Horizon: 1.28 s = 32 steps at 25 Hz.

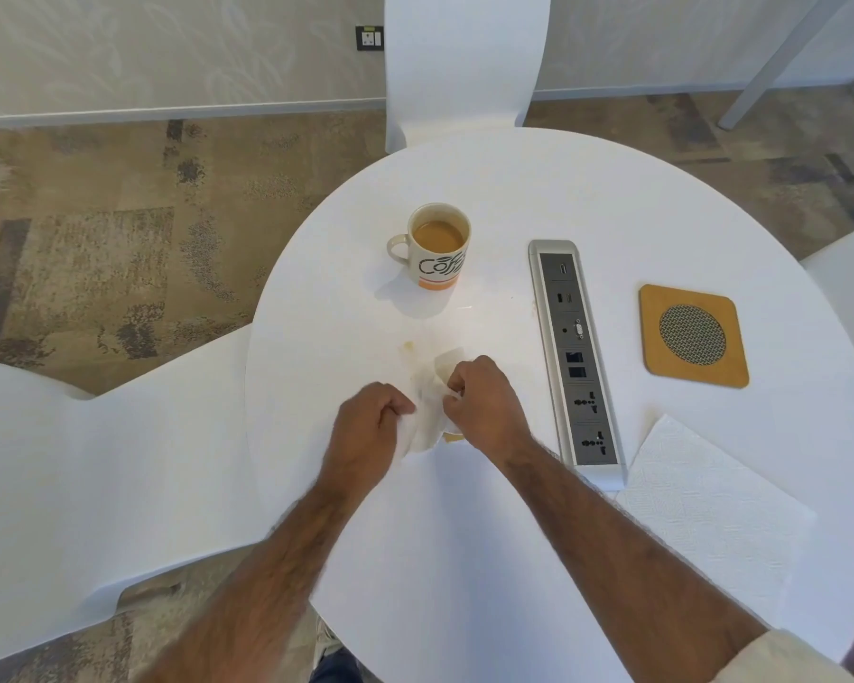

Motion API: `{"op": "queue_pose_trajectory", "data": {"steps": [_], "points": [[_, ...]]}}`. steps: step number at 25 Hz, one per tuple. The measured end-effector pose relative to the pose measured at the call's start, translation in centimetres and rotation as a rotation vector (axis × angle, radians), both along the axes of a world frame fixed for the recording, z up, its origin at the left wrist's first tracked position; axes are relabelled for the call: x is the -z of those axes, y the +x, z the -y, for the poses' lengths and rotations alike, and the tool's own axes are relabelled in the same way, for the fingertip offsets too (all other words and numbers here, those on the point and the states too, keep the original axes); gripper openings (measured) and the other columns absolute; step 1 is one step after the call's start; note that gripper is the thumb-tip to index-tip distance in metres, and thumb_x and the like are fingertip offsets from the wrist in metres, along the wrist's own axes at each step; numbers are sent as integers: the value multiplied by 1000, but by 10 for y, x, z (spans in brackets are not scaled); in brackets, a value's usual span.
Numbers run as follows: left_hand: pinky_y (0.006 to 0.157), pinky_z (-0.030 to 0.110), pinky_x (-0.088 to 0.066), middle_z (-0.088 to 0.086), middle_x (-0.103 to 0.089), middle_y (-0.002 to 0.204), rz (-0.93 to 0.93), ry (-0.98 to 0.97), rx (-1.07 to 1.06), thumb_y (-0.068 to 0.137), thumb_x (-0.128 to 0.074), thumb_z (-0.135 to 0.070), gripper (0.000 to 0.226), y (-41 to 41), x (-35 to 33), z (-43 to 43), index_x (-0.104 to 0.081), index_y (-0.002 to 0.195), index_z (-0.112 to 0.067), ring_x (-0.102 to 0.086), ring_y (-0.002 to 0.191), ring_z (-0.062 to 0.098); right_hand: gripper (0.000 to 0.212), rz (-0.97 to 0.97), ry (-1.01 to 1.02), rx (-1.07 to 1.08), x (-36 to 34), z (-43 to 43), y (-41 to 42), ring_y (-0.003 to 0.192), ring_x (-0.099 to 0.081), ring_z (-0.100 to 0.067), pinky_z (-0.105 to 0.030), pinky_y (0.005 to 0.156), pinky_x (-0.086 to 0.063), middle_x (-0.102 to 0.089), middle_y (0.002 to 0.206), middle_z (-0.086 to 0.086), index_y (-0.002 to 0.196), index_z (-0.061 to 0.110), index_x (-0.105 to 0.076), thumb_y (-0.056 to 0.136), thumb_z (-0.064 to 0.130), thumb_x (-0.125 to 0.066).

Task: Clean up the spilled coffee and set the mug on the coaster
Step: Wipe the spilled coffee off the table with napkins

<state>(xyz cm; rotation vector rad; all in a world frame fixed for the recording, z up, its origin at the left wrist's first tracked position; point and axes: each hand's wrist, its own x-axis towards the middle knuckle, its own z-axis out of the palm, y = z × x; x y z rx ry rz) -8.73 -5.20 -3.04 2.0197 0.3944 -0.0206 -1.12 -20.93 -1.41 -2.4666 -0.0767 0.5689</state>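
A cream mug (437,248) with coffee in it stands upright toward the far side of the round white table (514,559). A square cork coaster (693,336) lies bare at the right, beyond the socket strip. My left hand (366,428) and my right hand (484,404) both grip one crumpled, coffee-stained paper towel (430,411) just above the table's middle. A small brown coffee spot (408,345) sits beyond the towel, and a patch of coffee (452,438) shows under my right hand.
A long metal socket strip (575,357) runs down the table between my hands and the coaster. A stack of clean paper towels (711,510) lies at the near right edge. White chairs stand at the far side (464,61) and at the left (95,460).
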Motion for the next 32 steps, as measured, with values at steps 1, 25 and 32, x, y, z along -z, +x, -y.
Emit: {"op": "queue_pose_trajectory", "data": {"steps": [1,25,32], "points": [[88,31,-50,-4,-71,102,96,174,12,85,-42,-1,35,1,6,-9,-71,96,-16,-64,98,17,20,1,5,0,-3,2,2,76,-59,-26,-27,58,-40,-61,91,-8,70,20,-50,81,9,-61],[128,47,-12,9,-16,170,-36,841,166,105,-27,-21,56,11,48,-31,-21,160,-10,-12,158,29,69,251,-422,-260,2,-56,55,116,-48,-32,-44,81,-48,-47,127,-13,136,12,-45,91,61,-61],[128,45,-11,10,-22,168,44,728,144,103,-19,-25,59,9,47,-35,-25,159,-8,-17,157,26,45,512,-398,-556,18,-48,27,103,-53,-37,-48,79,-53,-54,122,-17,137,21,-56,95,36,-58]]}}
